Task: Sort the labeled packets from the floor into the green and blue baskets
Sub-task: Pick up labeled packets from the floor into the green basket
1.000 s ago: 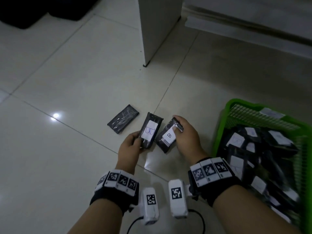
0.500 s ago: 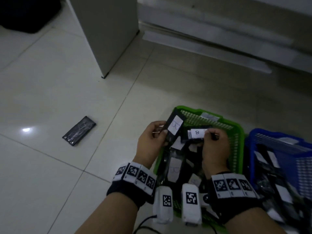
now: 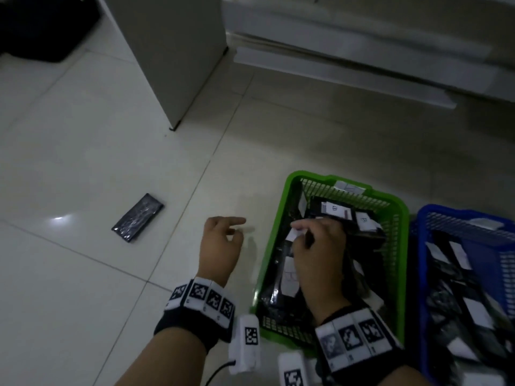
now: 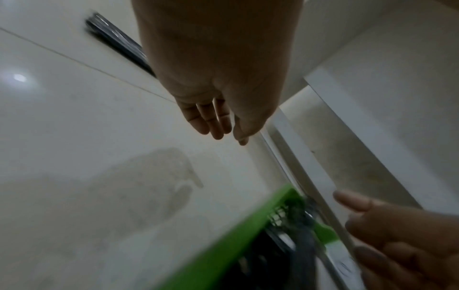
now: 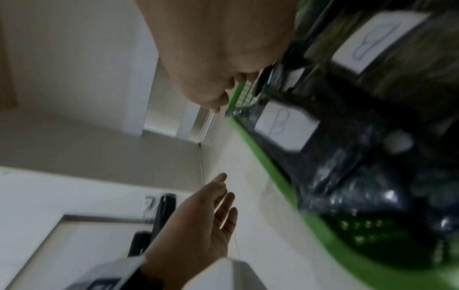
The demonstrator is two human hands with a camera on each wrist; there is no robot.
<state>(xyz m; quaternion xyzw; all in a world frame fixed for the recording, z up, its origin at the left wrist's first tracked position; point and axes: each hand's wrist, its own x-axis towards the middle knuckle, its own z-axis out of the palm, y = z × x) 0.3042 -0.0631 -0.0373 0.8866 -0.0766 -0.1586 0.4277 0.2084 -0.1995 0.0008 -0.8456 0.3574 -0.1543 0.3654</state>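
Note:
My left hand [image 3: 223, 238] hovers over the floor tiles just left of the green basket [image 3: 277, 227], fingers relaxed and empty; the left wrist view shows the same bare left hand [image 4: 218, 125]. My right hand [image 3: 299, 234] is over the green basket, fingers loosely bent above the black packets, nothing plainly held. Black packets with white B labels [image 3: 334, 210] fill that basket, and B labels [image 5: 285, 127] show close in the right wrist view. The blue basket [image 3: 420, 288] to the right also holds labelled packets. One black packet [image 3: 138, 217] lies on the floor at left, label unseen.
A white cabinet panel [image 3: 172, 51] stands on the floor behind the lone packet. A low white ledge [image 3: 348, 76] runs along the back. A dark object [image 3: 41, 29] sits at the far left corner. The baskets stand side by side, nearly touching.
Both hands carried B-labelled packets from the floor to the green basket and let them go. The left hand has since drawn back left, out of the basket.

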